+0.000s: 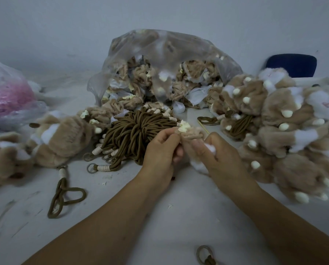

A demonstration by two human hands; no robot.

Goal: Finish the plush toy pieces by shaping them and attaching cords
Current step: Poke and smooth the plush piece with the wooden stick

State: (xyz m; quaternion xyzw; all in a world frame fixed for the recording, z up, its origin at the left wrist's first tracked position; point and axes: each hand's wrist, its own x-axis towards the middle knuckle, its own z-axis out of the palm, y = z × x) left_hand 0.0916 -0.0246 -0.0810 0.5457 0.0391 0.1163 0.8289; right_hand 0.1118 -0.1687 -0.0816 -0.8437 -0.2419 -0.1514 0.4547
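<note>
Head-camera view looking down onto a pale surface (179, 217). Both hands meet at the centre around one small tan plush piece (191, 135) with a cream tuft at its top. The left hand (160, 148) pinches the piece with curled fingers. The right hand (223, 158) grips its other side, with white fluff showing beside the fingers. The piece sits just beside a bundle of brown cords (135, 131). Beyond lies a clear bag (159, 54) of unfinished pieces, and a pile of furry pieces (286, 131) sits to the right.

Likely risks:
- Pulling too hard could tear a seam or draw stuffing out.
- The piece could snag on the cord bundle and drag it.
- A thin stick (202, 126) close by could be knocked away.
</note>
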